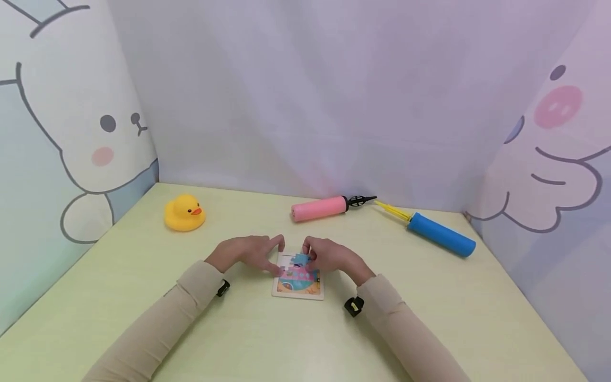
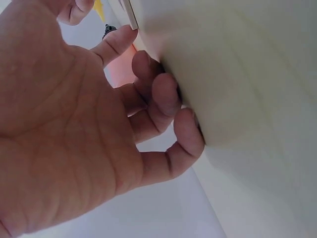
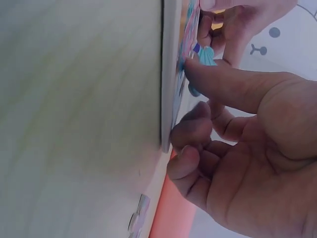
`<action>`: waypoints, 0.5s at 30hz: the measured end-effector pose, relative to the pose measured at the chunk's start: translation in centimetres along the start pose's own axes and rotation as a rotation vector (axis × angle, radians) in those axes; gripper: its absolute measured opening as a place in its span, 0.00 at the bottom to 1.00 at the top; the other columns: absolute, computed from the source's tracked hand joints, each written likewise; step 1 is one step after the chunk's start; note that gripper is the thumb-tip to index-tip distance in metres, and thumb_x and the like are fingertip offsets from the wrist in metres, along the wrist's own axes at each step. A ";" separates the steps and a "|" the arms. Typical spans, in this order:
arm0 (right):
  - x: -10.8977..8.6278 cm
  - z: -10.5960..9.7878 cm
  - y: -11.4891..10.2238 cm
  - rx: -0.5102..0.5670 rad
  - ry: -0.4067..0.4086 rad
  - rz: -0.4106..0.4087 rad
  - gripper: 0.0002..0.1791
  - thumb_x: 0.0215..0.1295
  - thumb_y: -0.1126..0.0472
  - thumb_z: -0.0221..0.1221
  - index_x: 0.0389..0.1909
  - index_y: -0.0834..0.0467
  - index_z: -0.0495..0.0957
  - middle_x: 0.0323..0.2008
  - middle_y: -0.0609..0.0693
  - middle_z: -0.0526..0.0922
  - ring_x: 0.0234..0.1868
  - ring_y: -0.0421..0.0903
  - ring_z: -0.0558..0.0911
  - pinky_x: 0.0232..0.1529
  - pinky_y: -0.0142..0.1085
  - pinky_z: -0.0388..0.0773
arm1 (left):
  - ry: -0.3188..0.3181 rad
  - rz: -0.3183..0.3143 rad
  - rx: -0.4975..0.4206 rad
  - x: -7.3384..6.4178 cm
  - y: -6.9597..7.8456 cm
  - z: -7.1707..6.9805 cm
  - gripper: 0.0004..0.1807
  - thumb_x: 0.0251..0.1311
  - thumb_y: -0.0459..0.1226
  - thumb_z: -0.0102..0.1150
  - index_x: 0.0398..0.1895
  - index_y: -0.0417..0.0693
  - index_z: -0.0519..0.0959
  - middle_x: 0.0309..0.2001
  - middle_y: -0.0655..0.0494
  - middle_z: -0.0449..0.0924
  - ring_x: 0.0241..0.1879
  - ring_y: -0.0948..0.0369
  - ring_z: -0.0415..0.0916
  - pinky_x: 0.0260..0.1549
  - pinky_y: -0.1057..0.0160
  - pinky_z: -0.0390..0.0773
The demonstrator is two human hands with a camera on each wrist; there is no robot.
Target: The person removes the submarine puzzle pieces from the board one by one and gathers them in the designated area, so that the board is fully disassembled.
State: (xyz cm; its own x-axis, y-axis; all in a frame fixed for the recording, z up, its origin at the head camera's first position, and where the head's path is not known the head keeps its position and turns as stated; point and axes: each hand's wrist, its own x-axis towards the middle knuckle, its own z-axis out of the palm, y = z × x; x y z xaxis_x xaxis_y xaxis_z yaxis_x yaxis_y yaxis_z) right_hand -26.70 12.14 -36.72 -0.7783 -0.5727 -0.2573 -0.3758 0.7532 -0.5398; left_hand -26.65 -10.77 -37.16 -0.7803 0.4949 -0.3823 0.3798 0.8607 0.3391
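Observation:
A small square jigsaw puzzle board (image 1: 298, 293) with a light frame lies on the table, showing a pink and teal picture. Its upper left part is bare white. At the left edge my left hand (image 1: 253, 251) holds the board between thumb and index finger; the other fingertips (image 2: 190, 134) rest curled on the table. My right hand (image 1: 329, 254) is over the upper right of the board. It pinches a blue puzzle piece (image 3: 205, 55), tilted up behind the thumb (image 3: 218, 82); the index fingertip's contact is hidden.
A loose puzzle piece (image 3: 140, 214) lies on the table beyond the board. Farther back are a yellow rubber duck (image 1: 185, 213), a pink balloon pump (image 1: 320, 208) and a blue balloon pump (image 1: 441, 234). A pale curtain (image 1: 310, 106) closes the back.

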 end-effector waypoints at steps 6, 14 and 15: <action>0.4 -0.7 0.5 0.016 0.040 -0.077 0.07 0.66 0.67 0.64 0.36 0.57 0.75 0.34 0.48 0.77 0.37 0.44 0.74 0.40 0.36 0.72 | 0.005 0.030 0.006 -0.1 -0.1 -0.1 0.29 0.59 0.56 0.66 0.55 0.57 0.63 0.36 0.52 0.71 0.36 0.56 0.70 0.36 0.57 0.67; 0.1 -2.5 1.1 0.041 0.046 -0.088 0.05 0.66 0.66 0.64 0.40 0.58 0.79 0.36 0.48 0.80 0.38 0.44 0.77 0.39 0.34 0.76 | -0.008 0.030 0.004 0.0 -0.3 -0.3 0.30 0.59 0.57 0.66 0.55 0.58 0.63 0.36 0.52 0.71 0.36 0.56 0.70 0.37 0.56 0.68; -0.1 -2.8 1.3 0.031 0.034 -0.084 0.04 0.67 0.66 0.64 0.40 0.58 0.80 0.36 0.48 0.80 0.38 0.44 0.77 0.39 0.34 0.76 | -0.010 0.030 0.003 0.0 -0.3 -0.3 0.30 0.59 0.57 0.66 0.56 0.58 0.63 0.36 0.52 0.71 0.36 0.56 0.70 0.37 0.57 0.68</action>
State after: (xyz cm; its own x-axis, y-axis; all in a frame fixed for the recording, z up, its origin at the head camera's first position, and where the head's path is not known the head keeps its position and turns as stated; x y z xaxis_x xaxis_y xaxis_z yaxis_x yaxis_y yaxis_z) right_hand -28.52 14.05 -35.18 -0.7615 -0.6218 -0.1831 -0.4251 0.6922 -0.5832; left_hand -26.94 -11.07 -37.04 -0.7636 0.5217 -0.3805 0.4043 0.8457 0.3482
